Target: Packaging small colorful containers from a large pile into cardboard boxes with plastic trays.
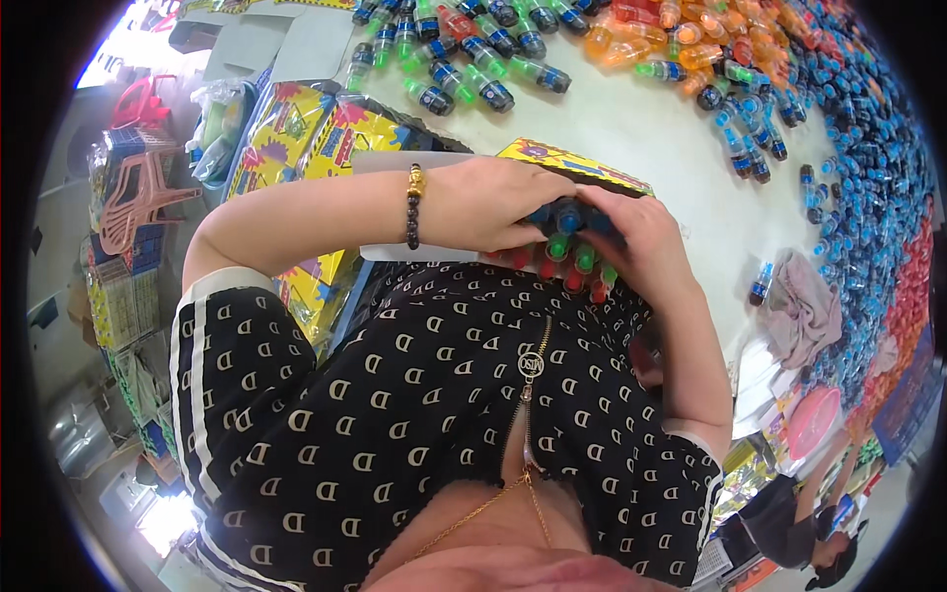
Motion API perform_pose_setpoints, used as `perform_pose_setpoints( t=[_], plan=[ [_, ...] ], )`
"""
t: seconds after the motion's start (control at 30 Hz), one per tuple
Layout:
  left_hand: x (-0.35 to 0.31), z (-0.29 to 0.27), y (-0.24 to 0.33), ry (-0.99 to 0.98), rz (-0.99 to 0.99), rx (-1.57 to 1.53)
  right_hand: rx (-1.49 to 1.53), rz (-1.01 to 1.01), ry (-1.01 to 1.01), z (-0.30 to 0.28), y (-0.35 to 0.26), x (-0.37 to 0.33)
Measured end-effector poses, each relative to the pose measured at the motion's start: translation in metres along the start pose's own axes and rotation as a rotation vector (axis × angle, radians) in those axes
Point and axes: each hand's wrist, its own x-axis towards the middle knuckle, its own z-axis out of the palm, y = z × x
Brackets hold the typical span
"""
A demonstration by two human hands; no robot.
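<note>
Close to my body is an open cardboard box whose yellow printed flap [577, 163] stands behind my hands. Its plain white side flap [395, 232] spreads out under my left wrist. Rows of small bottles with green and red tops [584, 259] stand upright in it. My left hand [503, 202] is closed, its fingertips pinching small dark-blue bottles [567, 214] above those rows. From the other side my right hand [634, 232] curls its fingers round the same blue bottles. The fingers partly hide these bottles, and the box's inside is mostly out of sight.
Green and dark bottles [483, 74] lie loose at the table's far side, with orange bottles [631, 44] beyond. Blue bottles [868, 197] heap up at the right, near a crumpled cloth [801, 306]. Yellow boxes [350, 138] stand at the left. Another person [779, 523] is at lower right.
</note>
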Motion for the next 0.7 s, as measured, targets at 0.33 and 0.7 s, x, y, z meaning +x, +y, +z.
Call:
perform_pose_setpoints(
  t=[0.33,0.7],
  plan=[
    [0.014,0.015,-0.005,-0.08,-0.046,0.069,-0.053,-0.155,0.131,0.012,0.009,-0.01],
    [0.011,0.034,0.001,0.012,-0.022,0.273,0.08,-0.282,0.181,0.016,0.012,-0.007]
  ],
)
